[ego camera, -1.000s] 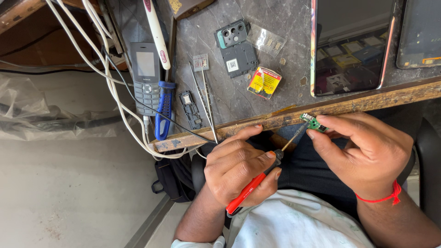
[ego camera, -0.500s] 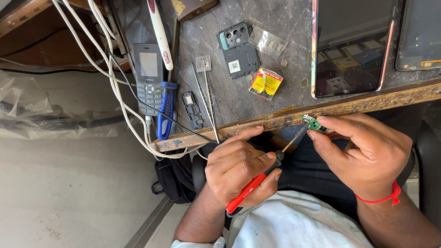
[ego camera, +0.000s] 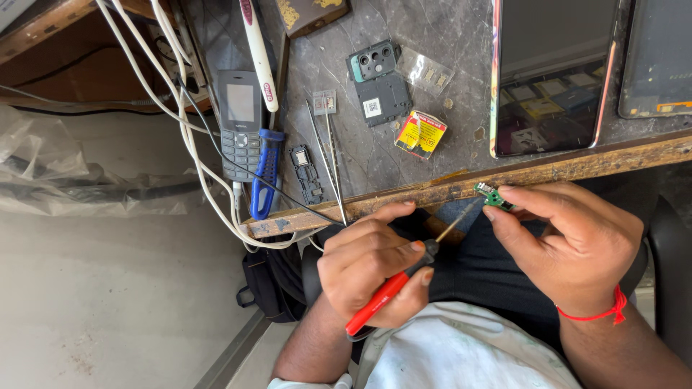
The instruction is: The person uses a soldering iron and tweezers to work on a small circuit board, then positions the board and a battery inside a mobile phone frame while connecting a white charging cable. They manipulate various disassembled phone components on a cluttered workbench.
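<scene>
The left hand (ego camera: pixel 371 270) grips a red-handled screwdriver (ego camera: pixel 393 288), fingers wrapped round the handle, the thin shaft slanting up to the right. Its tip meets a small green circuit board (ego camera: pixel 494 197), pinched between thumb and fingertips of the right hand (ego camera: pixel 569 241), just below the worn wooden edge of the tabletop (ego camera: pixel 461 144). Both hands work over the lap, off the tabletop itself; a red thread (ego camera: pixel 602 311) circles the right wrist.

Up on the grey surface, a small yellow and red packet (ego camera: pixel 420 134) lies flat near the edge, beside a dark phone back piece with camera holes (ego camera: pixel 380 83). A clear little plastic bag (ego camera: pixel 427 70) holds a few tiny parts, too small to make out. Slim tweezers (ego camera: pixel 328 155) point toward the edge, next to a small black part (ego camera: pixel 305 173). Left of that, a grey keypad phone (ego camera: pixel 239 122) and a blue-handled tool (ego camera: pixel 266 173) lie under a tangle of white cables (ego camera: pixel 191 137). To the right, a large smartphone (ego camera: pixel 551 72) lies flat, another dark device (ego camera: pixel 659 61) just beside it. A black bag (ego camera: pixel 270 284) sits on the floor below.
</scene>
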